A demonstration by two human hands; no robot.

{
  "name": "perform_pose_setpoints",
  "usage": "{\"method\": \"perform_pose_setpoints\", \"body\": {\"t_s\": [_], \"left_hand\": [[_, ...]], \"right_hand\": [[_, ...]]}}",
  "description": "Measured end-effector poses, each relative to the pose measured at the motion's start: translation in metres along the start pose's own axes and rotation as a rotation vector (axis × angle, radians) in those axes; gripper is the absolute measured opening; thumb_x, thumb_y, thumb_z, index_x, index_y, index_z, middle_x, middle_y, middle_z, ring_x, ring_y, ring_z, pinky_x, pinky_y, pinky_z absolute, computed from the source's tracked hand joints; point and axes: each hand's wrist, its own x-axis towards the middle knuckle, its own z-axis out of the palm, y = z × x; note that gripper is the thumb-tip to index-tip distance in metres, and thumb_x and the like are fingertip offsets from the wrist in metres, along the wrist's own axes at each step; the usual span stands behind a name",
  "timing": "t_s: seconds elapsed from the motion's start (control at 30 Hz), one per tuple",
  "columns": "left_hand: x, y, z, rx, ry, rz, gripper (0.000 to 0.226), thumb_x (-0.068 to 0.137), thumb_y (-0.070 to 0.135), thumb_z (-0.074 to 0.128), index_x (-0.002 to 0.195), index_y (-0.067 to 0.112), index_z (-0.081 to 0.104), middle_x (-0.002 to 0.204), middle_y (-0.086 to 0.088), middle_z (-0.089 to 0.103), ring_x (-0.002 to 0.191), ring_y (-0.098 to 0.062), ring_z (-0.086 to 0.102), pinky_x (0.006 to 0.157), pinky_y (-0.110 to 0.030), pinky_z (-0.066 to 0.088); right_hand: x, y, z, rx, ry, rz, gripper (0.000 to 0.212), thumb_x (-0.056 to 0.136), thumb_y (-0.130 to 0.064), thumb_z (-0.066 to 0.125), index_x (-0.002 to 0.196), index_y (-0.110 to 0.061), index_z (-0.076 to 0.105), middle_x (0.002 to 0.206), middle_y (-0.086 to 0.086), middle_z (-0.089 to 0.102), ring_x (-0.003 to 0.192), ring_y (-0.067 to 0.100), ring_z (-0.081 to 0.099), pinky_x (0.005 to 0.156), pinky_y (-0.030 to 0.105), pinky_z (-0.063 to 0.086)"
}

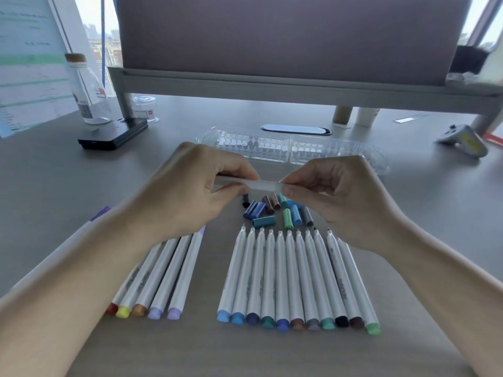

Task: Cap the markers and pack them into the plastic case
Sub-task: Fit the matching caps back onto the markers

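View: head
Held marker [265, 185]: white barrel, level in the air above the loose caps [275, 210]
Left hand [187, 191]: fingers and thumb curled round one end of the barrel
Right hand [326, 191]: fingertips pinch the other end; any cap there is hidden
Uncapped row [294, 276]: side by side on the desk [408, 213], nibs toward the caps
Plastic case [272, 146]: clear, open, just beyond the hands
Handling: probably light, stiff, smooth and apt to roll; best held mid-barrel, clear of the nib
Caps: small, likely to scatter if nudged
Room: bare desk right of the row; a raised shelf [299, 88] hangs behind the case
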Motion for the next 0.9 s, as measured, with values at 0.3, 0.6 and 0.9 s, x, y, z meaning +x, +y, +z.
{"method": "perform_pose_setpoints", "body": {"t_s": [0.3,0.6,0.9], "left_hand": [[-0.002,0.002,0.0,-0.016,-0.026,-0.015,0.015,0.092,0.009,0.075,0.095,0.022,0.081,0.05,0.045,0.05,0.053,0.025,0.053,0.059,0.0,0.038],[0.005,0.007,0.001,-0.025,-0.023,-0.008,0.003,0.087,0.025,0.08,0.085,0.024,0.08,0.056,0.038,0.059,0.058,0.016,0.06,0.062,-0.01,0.045],[-0.002,0.02,-0.013,0.288,-0.281,-0.413,0.032,0.088,0.046,0.07,0.065,0.022,0.07,0.063,0.008,0.068,0.065,-0.008,0.065,0.057,-0.024,0.046]], "right_hand": [[-0.001,0.001,0.0,-0.01,-0.017,-0.018,0.007,0.084,-0.01,0.081,0.088,-0.016,0.08,0.08,-0.004,0.078,0.075,0.016,0.074,0.077,0.032,0.061],[0.0,0.001,0.001,-0.053,-0.023,-0.055,0.008,0.087,-0.016,0.078,0.091,-0.022,0.079,0.082,-0.007,0.078,0.077,0.013,0.073,0.081,0.037,0.06],[0.002,0.005,-0.006,-0.068,0.154,-0.005,0.011,0.096,-0.03,0.066,0.092,-0.03,0.077,0.085,-0.017,0.076,0.084,0.003,0.072,0.089,0.04,0.059]]}}
